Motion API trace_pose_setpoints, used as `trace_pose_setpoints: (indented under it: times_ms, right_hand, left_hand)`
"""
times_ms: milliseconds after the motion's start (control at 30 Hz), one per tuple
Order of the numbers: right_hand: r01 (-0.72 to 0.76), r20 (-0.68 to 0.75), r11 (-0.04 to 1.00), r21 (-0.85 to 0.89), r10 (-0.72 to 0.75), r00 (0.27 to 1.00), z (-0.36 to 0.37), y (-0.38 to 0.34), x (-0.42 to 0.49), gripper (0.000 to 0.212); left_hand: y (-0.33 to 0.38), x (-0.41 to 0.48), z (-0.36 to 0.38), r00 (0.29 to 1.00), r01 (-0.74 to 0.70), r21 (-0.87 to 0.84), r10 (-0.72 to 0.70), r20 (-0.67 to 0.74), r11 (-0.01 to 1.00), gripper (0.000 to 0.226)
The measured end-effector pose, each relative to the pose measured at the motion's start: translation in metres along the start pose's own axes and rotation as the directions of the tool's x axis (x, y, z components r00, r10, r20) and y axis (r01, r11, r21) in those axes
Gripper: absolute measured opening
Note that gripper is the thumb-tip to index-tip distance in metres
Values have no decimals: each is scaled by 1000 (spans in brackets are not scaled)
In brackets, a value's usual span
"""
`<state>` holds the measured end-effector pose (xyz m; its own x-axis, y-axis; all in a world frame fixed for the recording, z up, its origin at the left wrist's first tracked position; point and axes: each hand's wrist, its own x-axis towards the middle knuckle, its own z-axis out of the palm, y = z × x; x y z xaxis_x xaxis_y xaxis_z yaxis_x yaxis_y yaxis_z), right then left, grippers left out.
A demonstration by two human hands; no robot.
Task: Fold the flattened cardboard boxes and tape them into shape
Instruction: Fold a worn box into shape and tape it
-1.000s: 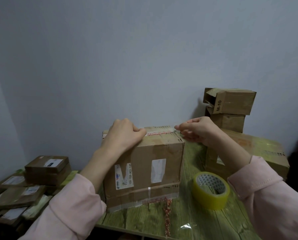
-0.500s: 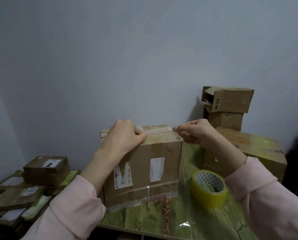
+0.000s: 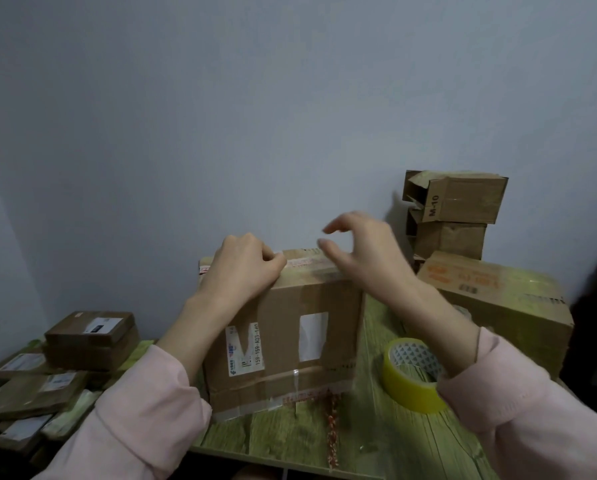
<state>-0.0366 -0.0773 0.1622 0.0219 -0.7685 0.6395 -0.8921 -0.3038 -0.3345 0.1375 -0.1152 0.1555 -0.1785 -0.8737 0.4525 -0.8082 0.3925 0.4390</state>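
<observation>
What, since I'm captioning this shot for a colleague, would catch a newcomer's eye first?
The cardboard box at the centre of the table stands out, the left hand gripping its top front edge and the right hand hovering open above its taped top. A yellow tape roll lies on the table right of the box, and small boxes are stacked at the back right.

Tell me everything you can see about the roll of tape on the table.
The roll of tape is a thick ring of glossy yellow tape wound on a white core printed with small dark triangles. It lies flat, hole upward, on the green wood-grain table, right of the cardboard box and in front of a bigger carton. No loose end shows. The right sleeve covers its right edge in the picture; whether they touch cannot be told.
</observation>
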Motion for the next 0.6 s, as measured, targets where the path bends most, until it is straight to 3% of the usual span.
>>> trace_pose_setpoints:
  times_ms: [133, 233, 367, 467, 533, 600]
  right_hand:
    - [210, 163, 978, -19, -204, 965, 27, -11, -18, 34]
    - [248, 197, 967, -64, -231, 953, 31, -12, -26, 39]
    - [283, 272, 944, -172, -230, 934, 30, -14, -27, 48]
    - [288, 307, 942, -172, -226, 925, 29, -12, -27, 51]
    - [210, 348, 976, -53, -179, 920, 25, -11, -22, 45]
    - [119, 362, 986, 121, -155, 919, 18, -10, -18, 40]
  left_hand:
    - [-3, 1, 1, 999, -23, 32, 24, -34, 999, 27]
    - [-4, 2, 3, 997, -28, 52, 31, -64, 998, 14]
    - [-11, 5, 8, 973, -176, 76, 185, -141, 982, 26]
    - [-10, -1, 7, 953, -301, 82, 296, 72, 950, 32]
    - [-11, -7, 5, 929, -339, 143, 307, 204, 930, 43]
    - [-9, -13, 1, 913, -372, 157, 331, 238, 915, 56]
